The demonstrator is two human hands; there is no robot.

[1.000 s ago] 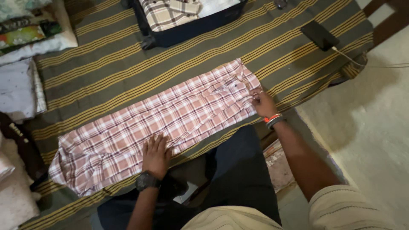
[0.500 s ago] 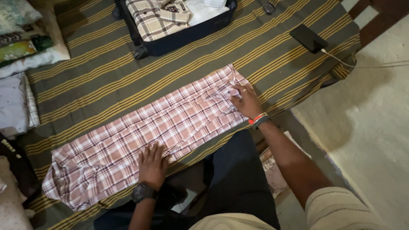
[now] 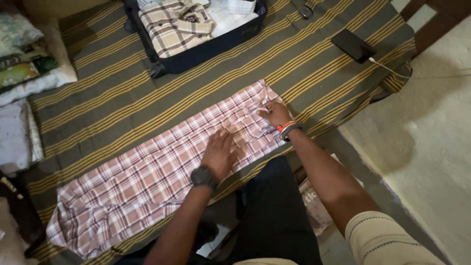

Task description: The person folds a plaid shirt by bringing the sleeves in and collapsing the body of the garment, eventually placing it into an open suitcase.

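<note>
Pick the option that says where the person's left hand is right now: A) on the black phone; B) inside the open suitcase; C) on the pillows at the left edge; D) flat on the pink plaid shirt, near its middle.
D: the left hand lies palm-down on the pink plaid shirt, short of the right hand at the collar end.
</note>
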